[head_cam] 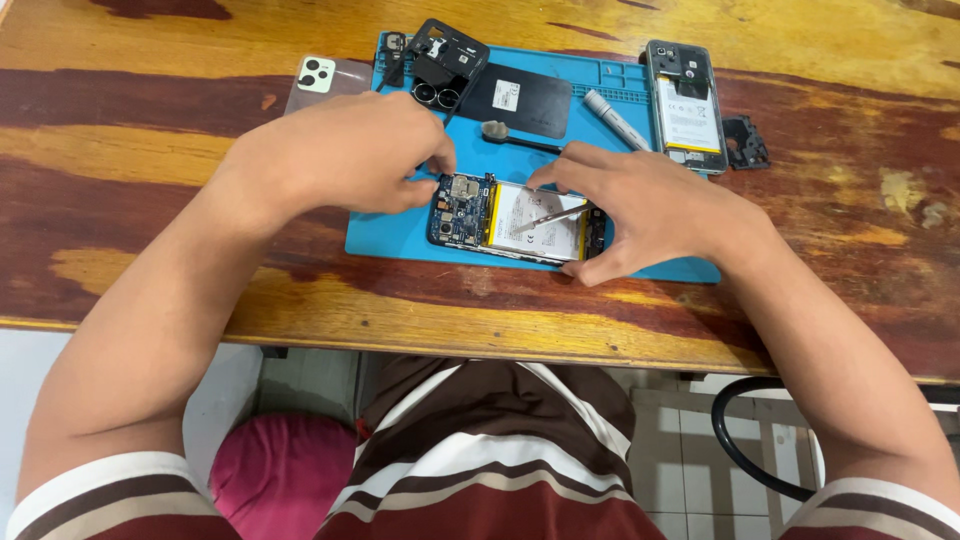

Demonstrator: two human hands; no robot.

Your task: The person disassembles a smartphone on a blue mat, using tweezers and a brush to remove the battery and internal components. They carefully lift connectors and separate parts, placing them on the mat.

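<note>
Opened phone (515, 220) lies on a blue mat (400, 235) on the wooden worktop (150, 150). Left hand (345, 150) fingers pinch its top edge; right hand (640, 205) fingers grip a thin metal tool (553, 215) over the battery.

Phone repair bench, blue repair mat (640, 270), opened phones (686, 105), worn wooden table (150, 130)
</note>
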